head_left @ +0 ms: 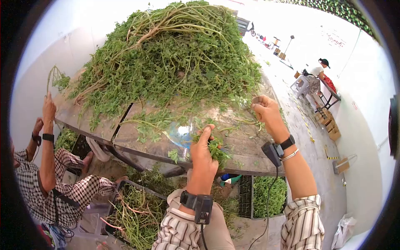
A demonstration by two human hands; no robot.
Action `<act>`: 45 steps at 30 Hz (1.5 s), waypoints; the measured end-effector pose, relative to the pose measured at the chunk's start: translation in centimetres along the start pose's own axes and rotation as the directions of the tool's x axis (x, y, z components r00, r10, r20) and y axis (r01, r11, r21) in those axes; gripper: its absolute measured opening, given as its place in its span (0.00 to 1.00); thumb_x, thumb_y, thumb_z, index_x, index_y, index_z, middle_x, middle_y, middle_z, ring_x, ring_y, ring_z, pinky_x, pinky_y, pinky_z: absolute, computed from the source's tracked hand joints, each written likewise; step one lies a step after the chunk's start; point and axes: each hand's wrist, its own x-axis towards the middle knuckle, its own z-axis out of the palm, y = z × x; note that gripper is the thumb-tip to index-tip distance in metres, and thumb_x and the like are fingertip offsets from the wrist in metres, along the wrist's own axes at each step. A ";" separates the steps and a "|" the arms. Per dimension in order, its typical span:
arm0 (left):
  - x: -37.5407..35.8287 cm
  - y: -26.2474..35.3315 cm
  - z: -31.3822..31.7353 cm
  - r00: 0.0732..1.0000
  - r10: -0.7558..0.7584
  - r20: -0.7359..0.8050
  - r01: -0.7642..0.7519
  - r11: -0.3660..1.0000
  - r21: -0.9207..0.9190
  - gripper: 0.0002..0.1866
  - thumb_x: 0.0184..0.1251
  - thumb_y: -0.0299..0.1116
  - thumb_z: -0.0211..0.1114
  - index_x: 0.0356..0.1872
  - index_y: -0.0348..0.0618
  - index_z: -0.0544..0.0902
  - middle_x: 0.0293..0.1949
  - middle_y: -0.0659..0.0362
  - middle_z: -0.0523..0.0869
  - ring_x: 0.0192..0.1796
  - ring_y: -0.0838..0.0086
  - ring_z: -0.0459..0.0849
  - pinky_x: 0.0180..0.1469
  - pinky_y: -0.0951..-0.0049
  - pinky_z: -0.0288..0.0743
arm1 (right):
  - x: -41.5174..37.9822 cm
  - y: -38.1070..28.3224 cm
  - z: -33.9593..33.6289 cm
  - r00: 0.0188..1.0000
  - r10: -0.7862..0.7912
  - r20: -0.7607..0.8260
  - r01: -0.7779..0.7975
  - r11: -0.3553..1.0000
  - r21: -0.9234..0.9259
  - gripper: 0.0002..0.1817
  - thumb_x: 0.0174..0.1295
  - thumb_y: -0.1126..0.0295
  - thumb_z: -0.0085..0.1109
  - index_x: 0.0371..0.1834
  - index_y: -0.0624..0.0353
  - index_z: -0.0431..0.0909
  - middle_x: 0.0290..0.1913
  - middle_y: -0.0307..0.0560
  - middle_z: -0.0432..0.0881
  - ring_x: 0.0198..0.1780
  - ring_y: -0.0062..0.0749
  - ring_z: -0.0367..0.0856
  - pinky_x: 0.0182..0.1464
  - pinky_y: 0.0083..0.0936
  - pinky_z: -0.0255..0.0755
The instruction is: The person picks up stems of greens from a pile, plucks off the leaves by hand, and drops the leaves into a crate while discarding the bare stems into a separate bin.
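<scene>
My left hand (202, 160) is closed around a small bunch of leafy green stems (217, 152) just above the near edge of the wooden table (246, 152). To its right, my right hand (268, 114) is raised over the tabletop with its fingers curled together in a pinch. Whether anything is between those fingertips is too small to make out. A large heap of leafy greens (175, 62) with long pale stems covers the far part of the table. Loose sprigs (148, 125) lie scattered between the heap and my hands.
At the left a co-worker in checkered clothes (46, 179) holds up a sprig (60, 79). Below the table are a crate of stems (137, 212) and a crate of leafy tops (268, 196). Another person (313, 77) sits far right, near cardboard boxes (329, 123). Cables hang from both my wrists.
</scene>
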 end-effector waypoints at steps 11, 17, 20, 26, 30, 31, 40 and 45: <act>0.6 0.0 -0.3 0.999 -0.053 0.007 0.052 0.997 0.053 0.28 0.56 0.53 0.65 0.49 0.39 0.77 0.26 0.65 0.69 0.27 0.79 0.70 0.26 0.75 0.71 | -3.7 -2.8 2.8 0.982 0.023 0.188 -0.041 0.994 0.097 0.07 0.54 0.75 0.57 0.37 0.58 0.74 0.25 0.30 0.73 0.20 0.10 0.61 0.21 0.10 0.54; 0.6 0.2 0.1 0.978 -0.178 0.113 0.181 0.983 -0.021 0.29 0.62 0.56 0.56 0.51 0.40 0.74 0.28 0.64 0.73 0.26 0.79 0.73 0.28 0.78 0.69 | -5.5 -3.1 4.4 0.939 0.027 0.343 -0.032 0.999 0.010 0.08 0.54 0.76 0.57 0.38 0.60 0.75 0.29 0.30 0.75 0.27 0.09 0.68 0.28 0.10 0.62; 0.2 0.5 0.0 0.973 -0.165 0.164 0.164 0.986 0.021 0.24 0.65 0.53 0.55 0.48 0.41 0.75 0.30 0.63 0.76 0.26 0.79 0.73 0.28 0.78 0.69 | -5.8 -2.4 4.8 0.926 -0.004 0.377 0.046 0.994 -0.102 0.07 0.55 0.76 0.56 0.38 0.62 0.75 0.31 0.31 0.76 0.31 0.09 0.70 0.33 0.12 0.65; 0.2 0.8 0.1 0.987 -0.133 0.088 0.131 0.991 0.030 0.14 0.68 0.43 0.54 0.41 0.42 0.77 0.31 0.63 0.78 0.26 0.79 0.73 0.28 0.79 0.70 | -6.3 -1.6 6.0 0.946 -0.014 0.323 0.000 0.999 0.042 0.08 0.56 0.75 0.56 0.38 0.64 0.75 0.30 0.33 0.76 0.33 0.13 0.71 0.37 0.15 0.68; 1.1 0.2 -0.8 0.994 -0.089 0.061 0.092 0.994 -0.052 0.15 0.63 0.43 0.61 0.34 0.39 0.77 0.27 0.60 0.79 0.25 0.74 0.75 0.26 0.73 0.69 | -6.5 -1.7 5.5 0.925 0.045 0.378 0.002 0.992 -0.123 0.08 0.56 0.74 0.56 0.36 0.66 0.75 0.30 0.36 0.77 0.33 0.17 0.72 0.38 0.18 0.68; 1.1 0.3 -0.7 0.994 -0.088 0.062 0.091 0.994 -0.052 0.15 0.63 0.43 0.61 0.34 0.39 0.77 0.27 0.60 0.79 0.25 0.74 0.75 0.26 0.73 0.69 | -6.3 -0.9 5.5 0.917 0.020 0.397 0.038 0.990 -0.138 0.08 0.56 0.72 0.55 0.35 0.67 0.75 0.29 0.37 0.77 0.33 0.19 0.73 0.38 0.21 0.68; 0.2 -0.7 0.5 0.978 -0.206 0.042 0.207 0.978 -0.023 0.09 0.68 0.36 0.55 0.37 0.41 0.77 0.28 0.62 0.76 0.26 0.75 0.74 0.27 0.74 0.71 | -5.3 0.2 4.9 0.979 -0.058 0.198 0.098 0.975 -0.198 0.07 0.51 0.73 0.51 0.29 0.65 0.74 0.24 0.38 0.73 0.25 0.22 0.69 0.28 0.24 0.64; 0.2 -0.4 -0.2 0.977 -0.202 0.076 0.203 0.979 -0.010 0.07 0.68 0.34 0.54 0.37 0.42 0.76 0.30 0.62 0.75 0.27 0.74 0.74 0.29 0.74 0.72 | -4.8 1.6 2.5 0.894 -0.377 0.240 0.421 0.891 -0.168 0.05 0.53 0.73 0.50 0.26 0.63 0.74 0.22 0.36 0.70 0.20 0.19 0.65 0.23 0.18 0.60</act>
